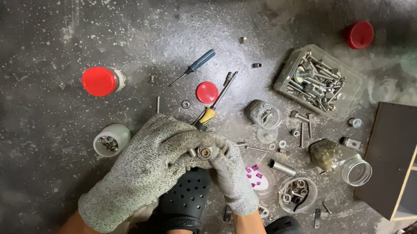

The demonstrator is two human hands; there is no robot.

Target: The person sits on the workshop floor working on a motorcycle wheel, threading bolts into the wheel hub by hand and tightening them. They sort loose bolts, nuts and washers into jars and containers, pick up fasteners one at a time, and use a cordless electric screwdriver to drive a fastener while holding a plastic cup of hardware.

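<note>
Item: small metal nut-and-bolt piece (204, 153), held above the concrete floor (42, 45) near the middle of its lower edge, over a black perforated clog (185, 201).

Left hand (144, 170): grey knit glove, fingers curled closed around the piece from the left, thumb laid along its top.

Right hand (229, 171): same glove, fingertips pinched shut on the piece from the right. Both hands meet at the round metal end, which faces the camera.

Handling (a judgement): steel, stiff and dense for its size, in no way fragile. Smooth plating may slip against knit gloves, so the grip is best taken on the flats of the nut and on the shank beside it, not on the rounded face.

Nearby on the floor:
- yellow-handled screwdriver (213, 109), just beyond the hands
- blue-handled screwdriver (196, 65), further toward the top edge
- loose red lid (207, 92)
- red-capped jar (102, 81), lying on its side, upper left
- open white tub (111, 140) of small hardware, left of the hands
- clear tray of long bolts (316, 80), right of centre
- glass jar (341, 160) on its side (contents indistinct)
- wooden box (407, 161) at the right edge
</note>
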